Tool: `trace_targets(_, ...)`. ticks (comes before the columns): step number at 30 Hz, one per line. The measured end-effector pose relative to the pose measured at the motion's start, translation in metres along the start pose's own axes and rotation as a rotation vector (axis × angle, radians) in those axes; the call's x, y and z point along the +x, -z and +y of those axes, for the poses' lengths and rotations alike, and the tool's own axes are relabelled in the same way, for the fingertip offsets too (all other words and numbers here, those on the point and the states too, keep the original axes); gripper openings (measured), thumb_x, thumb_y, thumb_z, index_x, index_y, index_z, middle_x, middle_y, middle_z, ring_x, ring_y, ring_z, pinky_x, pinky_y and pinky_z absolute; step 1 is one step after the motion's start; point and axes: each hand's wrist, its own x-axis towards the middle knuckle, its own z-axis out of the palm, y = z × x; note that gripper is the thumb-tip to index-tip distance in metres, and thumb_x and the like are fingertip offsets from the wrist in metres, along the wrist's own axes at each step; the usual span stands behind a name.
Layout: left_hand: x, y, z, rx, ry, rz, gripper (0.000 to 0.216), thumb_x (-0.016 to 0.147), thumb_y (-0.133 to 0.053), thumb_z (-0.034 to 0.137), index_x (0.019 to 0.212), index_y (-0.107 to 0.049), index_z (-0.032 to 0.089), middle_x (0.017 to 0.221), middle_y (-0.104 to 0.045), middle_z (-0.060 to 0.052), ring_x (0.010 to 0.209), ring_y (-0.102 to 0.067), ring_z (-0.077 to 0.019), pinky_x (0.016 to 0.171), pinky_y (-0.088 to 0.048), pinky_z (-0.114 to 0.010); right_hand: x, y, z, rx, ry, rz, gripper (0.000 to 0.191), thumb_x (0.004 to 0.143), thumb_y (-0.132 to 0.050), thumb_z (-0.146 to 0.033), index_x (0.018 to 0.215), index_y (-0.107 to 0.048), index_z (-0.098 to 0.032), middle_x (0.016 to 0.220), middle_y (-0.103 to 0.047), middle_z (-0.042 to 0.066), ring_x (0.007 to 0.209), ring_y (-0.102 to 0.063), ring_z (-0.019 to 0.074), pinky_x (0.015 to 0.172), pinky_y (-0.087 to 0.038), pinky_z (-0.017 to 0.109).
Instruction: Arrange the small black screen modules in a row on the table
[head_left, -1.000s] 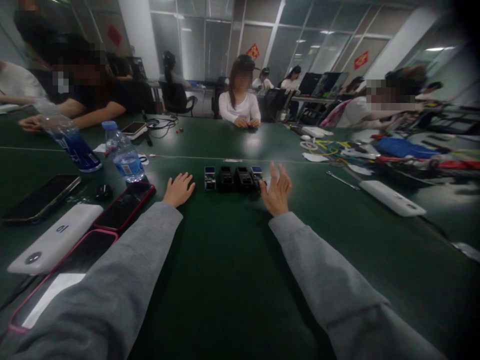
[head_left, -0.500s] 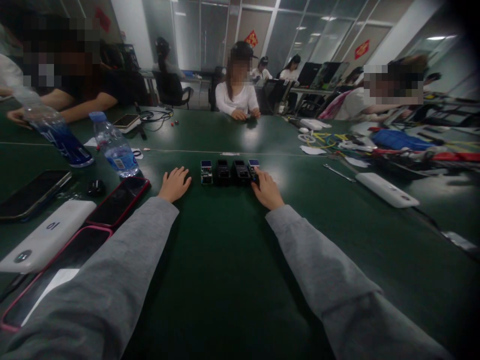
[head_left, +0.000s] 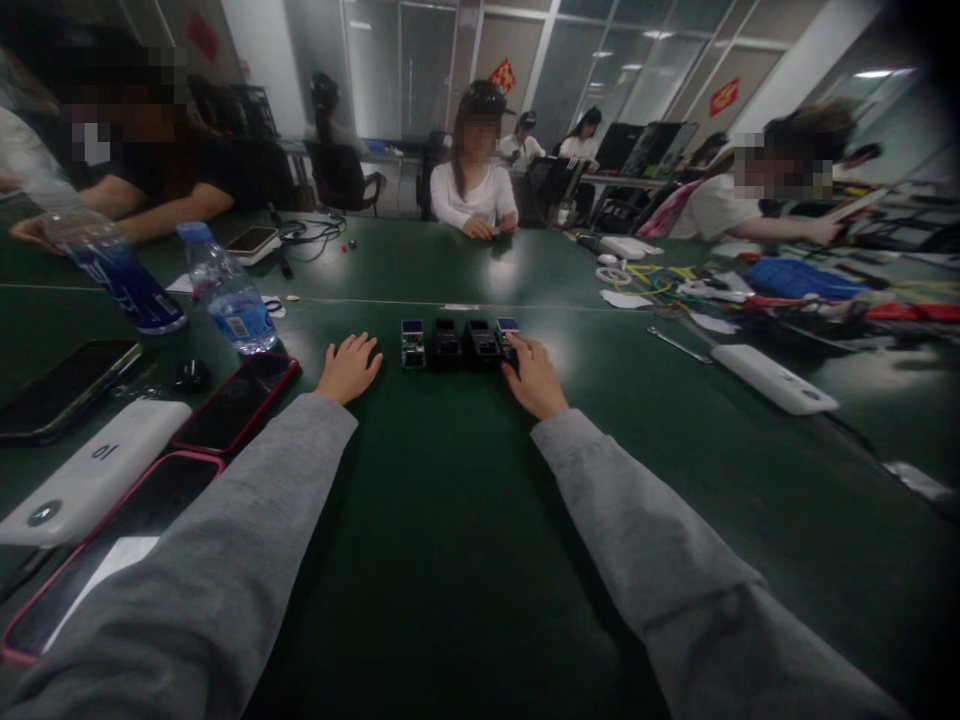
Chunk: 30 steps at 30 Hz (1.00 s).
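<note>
My left hand [head_left: 350,368] lies flat on the green table with its fingers spread, just left of a row of small devices. At that end of the row is a small circuit board with a screen [head_left: 413,345]. Beside it stand a black plastic housing [head_left: 448,345] and a second black housing [head_left: 480,345]. Another circuit board with a screen [head_left: 508,326] ends the row on the right. My right hand [head_left: 537,380] has thumb and fingers closed at this board's near right side, covering its lower part.
To the left are phones [head_left: 237,403], a white power bank [head_left: 97,470] and two bottles [head_left: 232,300]. A wrench [head_left: 679,345], another white power bank [head_left: 774,379] and tangled cables [head_left: 667,285] lie to the right. Several people sit around.
Both my hands and the row of devices stay almost still. My right fingers have shifted very slightly at the board. On the far right, a person's arm has extended outward.
</note>
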Motion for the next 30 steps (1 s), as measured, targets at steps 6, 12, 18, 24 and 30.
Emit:
trace_targets(6,0.0,0.001,-0.001,-0.002,-0.001,-0.013,0.059,0.109,-0.031,0.047,0.158,-0.045,0.017,0.168,-0.039,-0.012,0.156,-0.033,-0.033,0.125,-0.028,-0.06,0.001,0.005,-0.002,0.01,0.001,0.036,0.042,0.101,-0.049,-0.027,0.141,-0.056,-0.018,0.131,-0.057,0.019,0.12,-0.056,0.0368,0.099,-0.054,0.055)
trace_targets(12,0.0,0.001,-0.001,0.007,0.001,-0.006,0.058,0.11,-0.03,0.047,0.158,-0.045,0.019,0.168,-0.04,-0.011,0.156,-0.033,-0.0317,0.125,-0.029,-0.058,0.001,0.007,-0.003,0.022,-0.008,0.056,0.04,0.1,-0.051,-0.027,0.137,-0.059,-0.016,0.127,-0.057,0.02,0.118,-0.057,0.0367,0.097,-0.054,0.054)
trace_targets(18,0.0,0.001,-0.002,-0.001,-0.014,0.0,0.058,0.11,-0.03,0.047,0.159,-0.045,0.02,0.168,-0.039,-0.011,0.156,-0.033,-0.032,0.125,-0.029,-0.059,0.001,0.009,-0.004,0.011,-0.022,0.055,0.037,0.1,-0.051,-0.027,0.134,-0.06,-0.015,0.124,-0.057,0.02,0.115,-0.057,0.0369,0.096,-0.055,0.053)
trace_targets(24,0.001,-0.002,-0.005,-0.005,-0.016,-0.003,0.058,0.11,-0.03,0.049,0.16,-0.044,0.023,0.169,-0.039,-0.011,0.157,-0.032,-0.0317,0.125,-0.029,-0.059,0.002,0.013,-0.006,0.013,-0.035,0.043,0.033,0.103,-0.05,-0.029,0.131,-0.06,-0.016,0.122,-0.057,0.018,0.114,-0.057,0.0365,0.098,-0.054,0.054)
trace_targets(30,-0.001,0.002,0.0,0.005,-0.003,-0.013,0.056,0.11,-0.031,0.046,0.159,-0.045,0.023,0.169,-0.039,-0.011,0.157,-0.032,-0.0315,0.125,-0.028,-0.059,0.003,0.013,-0.006,-0.003,-0.035,0.033,0.031,0.101,-0.054,-0.026,0.128,-0.061,-0.013,0.122,-0.058,0.02,0.114,-0.056,0.0368,0.098,-0.053,0.052)
